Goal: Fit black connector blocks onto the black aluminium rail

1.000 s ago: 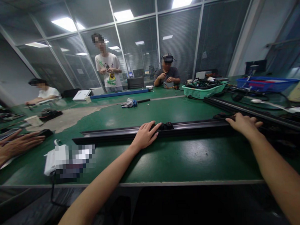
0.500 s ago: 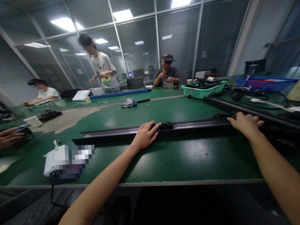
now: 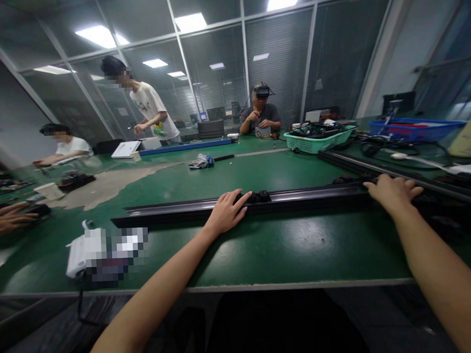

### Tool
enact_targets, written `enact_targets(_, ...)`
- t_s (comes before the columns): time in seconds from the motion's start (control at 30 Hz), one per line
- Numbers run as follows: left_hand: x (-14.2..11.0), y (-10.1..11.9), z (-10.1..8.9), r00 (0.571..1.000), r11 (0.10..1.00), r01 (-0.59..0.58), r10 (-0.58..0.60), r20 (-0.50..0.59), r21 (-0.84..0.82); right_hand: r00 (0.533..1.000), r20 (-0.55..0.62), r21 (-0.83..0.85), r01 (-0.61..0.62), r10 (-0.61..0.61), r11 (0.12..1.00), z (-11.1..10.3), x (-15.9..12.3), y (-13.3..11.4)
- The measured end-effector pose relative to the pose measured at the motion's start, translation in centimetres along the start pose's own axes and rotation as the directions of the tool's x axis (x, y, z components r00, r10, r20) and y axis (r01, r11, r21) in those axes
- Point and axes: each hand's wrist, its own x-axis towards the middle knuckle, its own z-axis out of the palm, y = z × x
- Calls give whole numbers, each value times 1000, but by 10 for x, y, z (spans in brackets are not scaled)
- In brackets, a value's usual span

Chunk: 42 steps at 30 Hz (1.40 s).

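Observation:
A long black metal rail (image 3: 182, 210) lies across the green-topped workbench (image 3: 301, 241) in front of me. My left hand (image 3: 229, 212) rests on its top, fingers draped over the far side, just beside several small black fittings (image 3: 259, 197) mounted on the rail. Farther along, my right hand (image 3: 393, 193) lies spread on the rail's right end, close to a second dark rail (image 3: 415, 176) running toward the back right. Neither hand visibly grips anything. The rail's underside is hidden.
A pixelated white device (image 3: 106, 250) with a cable sits near the bench's front edge. Another person's hand (image 3: 9, 218) reaches in at left. Farther off are a green basket (image 3: 315, 142) of cables, a blue crate (image 3: 413, 131), and several co-workers.
My right hand has shifted slightly rightward along the rail. My left hand stays in place. The other person's hand at left has drawn back, and the standing person leans farther left.

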Motion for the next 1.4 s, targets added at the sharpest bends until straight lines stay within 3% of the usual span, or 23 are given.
enact_targets(0.27,0,1,-2,1000,1000,4,-4,6,-3,1000,8,29,-1,1,1000,-4,-3,-4)
enact_targets(0.57,-1,-1,1,1000,1000,5,-5,-7,-14,981,-166,100,-82,98,992,3,9,19)
enact_targets(0.8,0,0,1,1000,1000,4,-4,-2,-18,977,-203,153,102,-69,983,0,7,11)
enact_targets(0.97,0,0,1,1000,1000,8,-8,-1,-20,967,-238,182,139,-93,973,3,10,8)
enact_targets(1.2,0,0,1,1000,999,11,-11,-4,-41,961,-175,167,242,-213,956,9,16,8)
enact_targets(1.4,0,0,0,1000,999,13,-14,-12,-45,954,-121,153,292,-275,944,2,17,5)
